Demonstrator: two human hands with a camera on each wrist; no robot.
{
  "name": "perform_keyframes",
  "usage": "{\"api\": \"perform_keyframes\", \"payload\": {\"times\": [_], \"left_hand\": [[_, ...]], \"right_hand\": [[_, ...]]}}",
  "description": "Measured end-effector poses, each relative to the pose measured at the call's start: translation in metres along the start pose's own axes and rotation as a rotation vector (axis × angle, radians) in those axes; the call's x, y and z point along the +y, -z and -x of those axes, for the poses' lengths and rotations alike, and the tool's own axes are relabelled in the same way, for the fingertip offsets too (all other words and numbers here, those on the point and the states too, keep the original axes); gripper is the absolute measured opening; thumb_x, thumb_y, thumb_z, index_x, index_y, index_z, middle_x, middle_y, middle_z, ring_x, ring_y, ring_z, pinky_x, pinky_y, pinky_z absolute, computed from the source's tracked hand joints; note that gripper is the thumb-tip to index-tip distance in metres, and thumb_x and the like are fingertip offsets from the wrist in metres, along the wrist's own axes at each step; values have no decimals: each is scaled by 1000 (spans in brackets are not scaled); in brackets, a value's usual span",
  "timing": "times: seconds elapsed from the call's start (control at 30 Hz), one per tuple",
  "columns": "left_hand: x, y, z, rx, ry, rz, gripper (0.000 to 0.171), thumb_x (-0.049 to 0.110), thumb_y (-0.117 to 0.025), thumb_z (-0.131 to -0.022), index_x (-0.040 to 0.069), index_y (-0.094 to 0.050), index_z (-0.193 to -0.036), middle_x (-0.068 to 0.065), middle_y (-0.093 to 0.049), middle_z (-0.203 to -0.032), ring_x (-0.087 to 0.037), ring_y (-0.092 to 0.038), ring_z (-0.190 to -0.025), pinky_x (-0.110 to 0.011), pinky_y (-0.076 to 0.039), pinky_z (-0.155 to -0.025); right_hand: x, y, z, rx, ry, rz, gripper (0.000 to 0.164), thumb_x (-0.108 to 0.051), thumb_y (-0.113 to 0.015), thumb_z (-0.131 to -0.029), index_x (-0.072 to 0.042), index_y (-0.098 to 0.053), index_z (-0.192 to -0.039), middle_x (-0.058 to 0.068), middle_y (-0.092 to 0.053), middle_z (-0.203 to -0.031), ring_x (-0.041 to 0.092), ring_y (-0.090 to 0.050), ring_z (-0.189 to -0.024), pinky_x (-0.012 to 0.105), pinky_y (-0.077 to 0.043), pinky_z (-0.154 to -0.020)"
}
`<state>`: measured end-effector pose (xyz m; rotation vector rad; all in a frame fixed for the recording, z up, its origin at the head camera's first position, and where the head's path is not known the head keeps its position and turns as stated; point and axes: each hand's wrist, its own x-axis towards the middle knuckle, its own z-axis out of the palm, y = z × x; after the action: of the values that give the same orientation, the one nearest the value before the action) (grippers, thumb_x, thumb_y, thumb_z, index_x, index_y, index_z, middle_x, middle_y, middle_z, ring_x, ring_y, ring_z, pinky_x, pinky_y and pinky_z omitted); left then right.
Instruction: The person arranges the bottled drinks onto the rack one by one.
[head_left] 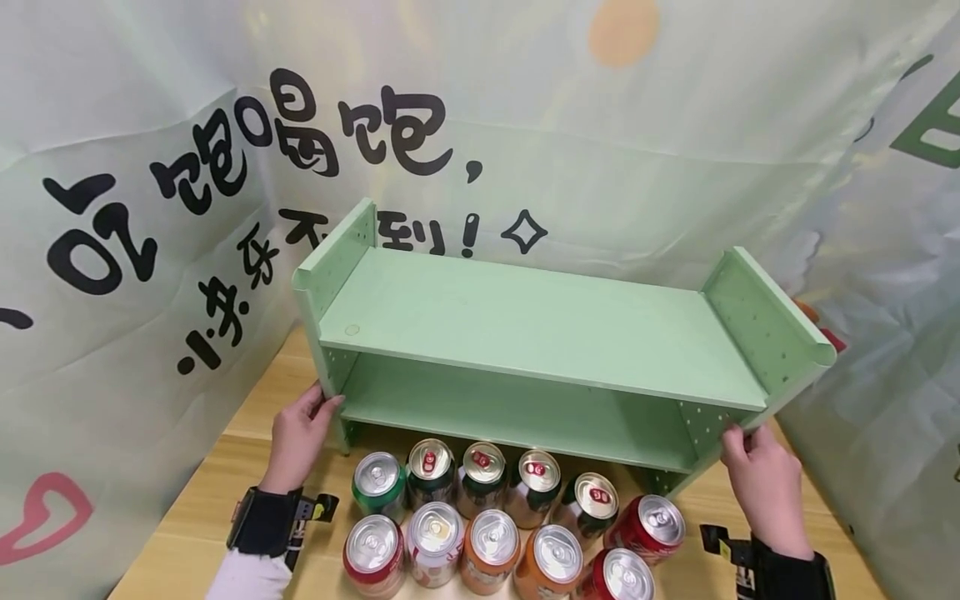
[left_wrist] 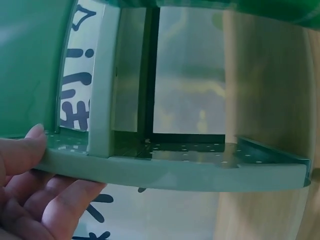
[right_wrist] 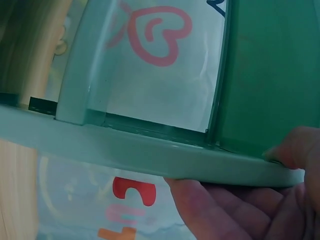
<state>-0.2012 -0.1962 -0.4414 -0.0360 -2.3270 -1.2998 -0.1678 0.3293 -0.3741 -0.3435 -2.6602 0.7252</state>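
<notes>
A light green two-tier shelf point(head_left: 525, 325) stands on the wooden table behind the drink cans. My left hand point(head_left: 300, 433) grips the front edge of its left side panel point(left_wrist: 175, 172), thumb on the inner face and fingers on the outside. On the other side, my right hand point(head_left: 765, 475) pinches the front edge of the right side panel point(right_wrist: 135, 155) the same way. Both shelf boards are bare. Between my hands, in front of the shelf, several cans stand upright in two rows, among them a green can point(head_left: 377, 483), an orange can point(head_left: 490, 550) and a red can point(head_left: 647, 529).
The wooden table point(head_left: 180, 533) runs under the shelf and cans. A pale printed cloth point(head_left: 600, 192) with black lettering hangs behind and along both sides. Something red and orange point(head_left: 831, 337) shows past the shelf's right end.
</notes>
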Motion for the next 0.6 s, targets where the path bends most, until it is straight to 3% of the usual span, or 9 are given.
{"api": "perform_keyframes", "payload": {"times": [0.1, 0.23, 0.4, 0.5, 0.6], "left_hand": [[1, 1, 0, -19, 38, 27, 38, 15, -59, -94, -4, -56, -127, -25, -61, -118, -34, -63, -104, -26, -55, -80], [3, -1, -1, -32, 102, 88, 43, 22, -57, -95, -1, -54, -131, -23, -59, -124, -32, -60, -107, -10, -50, -79], [4, -2, 6, 5, 84, 100, 42, 20, -54, -97, -3, -52, -132, -24, -57, -126, -34, -58, -109, 1, -42, -77], [4, -3, 17, 30, 72, 56, 42, 17, -54, -97, -7, -49, -131, -27, -56, -126, -37, -58, -110, 3, -39, -77], [7, -2, 26, 42, 81, 31, 44, 15, -54, -97, -9, -47, -132, -29, -54, -127, -39, -57, -111, 5, -37, -78]], "right_hand": [[0, -1, 0, 7, -14, 2, 34, -25, -30, -99, -2, -47, -79, 10, -51, -63, 20, -41, -55, 29, -30, -52], [0, -7, 2, 101, -68, -65, 36, -28, -35, -99, -3, -50, -78, 9, -54, -65, 11, -43, -53, 25, -31, -51], [5, -27, 11, 237, -95, -227, 35, -31, -44, -100, -2, -63, -100, 19, -67, -89, -18, -42, -61, 10, -39, -55], [8, -33, 19, 228, -108, -296, 40, -31, -45, -100, 1, -61, -116, 25, -65, -105, -25, -42, -67, 3, -41, -60], [11, -35, 26, 221, -117, -324, 43, -32, -48, -99, 4, -59, -119, 28, -63, -110, -25, -44, -68, 0, -42, -61]]}}
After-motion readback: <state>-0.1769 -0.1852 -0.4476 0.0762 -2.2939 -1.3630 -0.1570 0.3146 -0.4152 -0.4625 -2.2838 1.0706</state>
